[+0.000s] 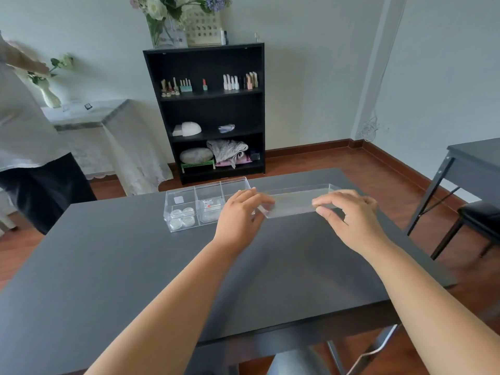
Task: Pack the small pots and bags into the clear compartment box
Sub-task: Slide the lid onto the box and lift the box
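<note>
Head view, hands (295,212) gripping clear lid (295,201), compartment box (189,209) beside, bookshelf (205,112) behind

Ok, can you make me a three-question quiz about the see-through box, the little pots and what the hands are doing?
1. Where are the small round pots?
A. left compartment of the clear box
B. on the bare table
C. on the black shelf

2. How many pots show there?
A. one
B. four
C. nine

3. What are the hands doing?
A. resting flat on the table
B. both holding the clear lid
C. picking flowers

Answers: 1 A, the pots sit behind the box's left wall. 2 B, two rows of two are visible. 3 B, the left hand and right hand pinch the lid's two ends.
</note>
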Demonstrator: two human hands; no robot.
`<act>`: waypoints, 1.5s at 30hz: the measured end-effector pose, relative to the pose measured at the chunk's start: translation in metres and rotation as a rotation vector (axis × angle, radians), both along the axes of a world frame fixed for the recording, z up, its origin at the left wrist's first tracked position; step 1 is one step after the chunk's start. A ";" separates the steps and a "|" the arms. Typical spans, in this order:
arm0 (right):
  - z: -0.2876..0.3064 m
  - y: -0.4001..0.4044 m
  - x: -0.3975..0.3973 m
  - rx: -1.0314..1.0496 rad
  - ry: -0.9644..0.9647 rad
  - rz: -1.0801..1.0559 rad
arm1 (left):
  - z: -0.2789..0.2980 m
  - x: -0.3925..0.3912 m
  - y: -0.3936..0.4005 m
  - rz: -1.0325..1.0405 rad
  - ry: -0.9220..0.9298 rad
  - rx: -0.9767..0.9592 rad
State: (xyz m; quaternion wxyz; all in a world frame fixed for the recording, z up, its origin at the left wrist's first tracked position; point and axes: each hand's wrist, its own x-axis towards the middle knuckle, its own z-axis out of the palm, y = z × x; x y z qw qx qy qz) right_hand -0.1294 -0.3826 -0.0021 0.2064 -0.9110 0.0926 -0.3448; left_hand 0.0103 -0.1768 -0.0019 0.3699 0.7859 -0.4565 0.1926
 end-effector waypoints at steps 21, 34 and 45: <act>0.026 0.031 0.080 0.812 -0.285 0.153 | 0.038 0.024 0.086 0.161 0.387 -0.504; 0.008 0.087 0.150 1.122 -0.048 0.011 | 0.001 0.054 0.138 0.534 0.658 -0.448; -0.010 0.098 0.162 0.931 0.071 -0.012 | -0.017 0.069 0.139 0.489 0.752 -0.255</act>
